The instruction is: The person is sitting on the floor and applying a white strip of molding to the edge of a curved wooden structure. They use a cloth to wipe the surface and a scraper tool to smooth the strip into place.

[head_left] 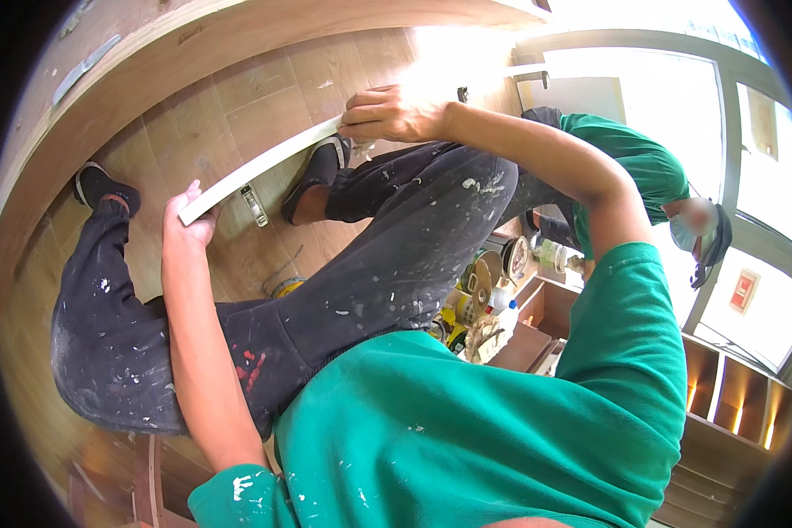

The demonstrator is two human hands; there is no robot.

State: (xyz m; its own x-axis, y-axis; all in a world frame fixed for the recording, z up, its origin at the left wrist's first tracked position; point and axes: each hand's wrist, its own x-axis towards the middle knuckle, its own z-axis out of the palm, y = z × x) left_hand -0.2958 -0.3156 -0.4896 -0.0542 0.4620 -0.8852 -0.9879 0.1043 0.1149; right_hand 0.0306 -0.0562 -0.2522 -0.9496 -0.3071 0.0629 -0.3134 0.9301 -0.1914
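A long white strip of board (253,167) runs from lower left to upper right above the wooden floor. My left hand (189,220) presses against its lower end, fingers curled around the edge. My right hand (392,114) grips the strip farther up, fingers folded over its top. Below the strip lie my legs in dark paint-spattered trousers (396,238) and black shoes (321,172). A small metal fitting (255,205) lies on the floor just under the strip.
A large wooden panel (150,53) curves along the top left. Another person in a green shirt (642,163) crouches at the right by a window. Cans and tools (488,282) sit in an open wooden box. Lit wooden shelves (730,396) stand at lower right.
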